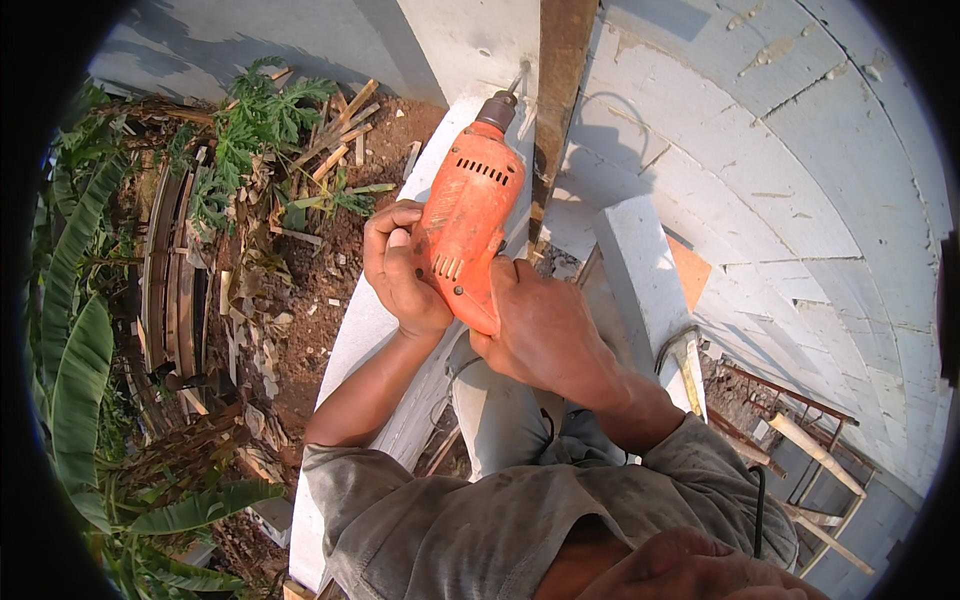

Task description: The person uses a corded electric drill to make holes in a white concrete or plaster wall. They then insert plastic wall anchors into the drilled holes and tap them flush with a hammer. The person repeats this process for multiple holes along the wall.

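Note:
Both of my hands hold an orange power drill (pixel 474 200), its nose pointing away from me. My right hand (pixel 540 315) is wrapped round the drill's rear handle; the trigger is hidden under the fingers. Against the left side of the body, my left hand (pixel 405 268) supports the drill with bent fingers. In the dark chuck (pixel 497 110) sits a thin drill bit (pixel 519 76). The bit's tip is at the face of a pale wall block (pixel 480 45), beside a brown wooden post (pixel 562 100). How deep the tip goes I cannot make out.
A white wall ledge (pixel 350 365) runs along my left, with soil, planks (pixel 340 135) and banana leaves (pixel 82 390) below. A large block wall (pixel 740 150) curves up on the right. Near my right forearm are a loose white block (pixel 640 265), a hammer (pixel 688 365) and wooden scaffolding (pixel 815 455).

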### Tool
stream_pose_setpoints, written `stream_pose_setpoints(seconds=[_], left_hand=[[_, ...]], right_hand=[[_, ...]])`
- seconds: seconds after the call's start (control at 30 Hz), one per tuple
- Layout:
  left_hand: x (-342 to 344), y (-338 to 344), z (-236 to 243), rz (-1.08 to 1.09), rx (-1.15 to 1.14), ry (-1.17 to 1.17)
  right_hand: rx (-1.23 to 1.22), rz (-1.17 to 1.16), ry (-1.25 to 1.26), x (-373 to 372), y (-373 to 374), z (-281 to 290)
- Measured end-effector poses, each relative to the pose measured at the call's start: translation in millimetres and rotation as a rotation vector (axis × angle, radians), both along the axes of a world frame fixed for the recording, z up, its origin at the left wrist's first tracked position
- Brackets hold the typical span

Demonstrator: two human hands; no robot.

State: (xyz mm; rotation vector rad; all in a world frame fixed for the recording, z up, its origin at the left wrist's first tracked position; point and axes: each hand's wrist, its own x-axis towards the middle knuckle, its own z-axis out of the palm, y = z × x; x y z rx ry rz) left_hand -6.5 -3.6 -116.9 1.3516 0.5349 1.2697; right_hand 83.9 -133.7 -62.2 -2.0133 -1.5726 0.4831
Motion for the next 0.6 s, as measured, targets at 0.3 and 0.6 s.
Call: stream_pose_setpoints(seconds=[0.3, 0.6], left_hand=[[1.1, 0.1, -1.7, 0.001, 0.01, -0.007], [-0.1, 1.0, -2.5, -0.018, 0.021, -0.005]], right_hand=[[-0.03, -0.006, 0.022, 0.9, -0.8, -2.8], [-0.061, -0.002, 0.058, 2.4, -0.6, -2.7]])
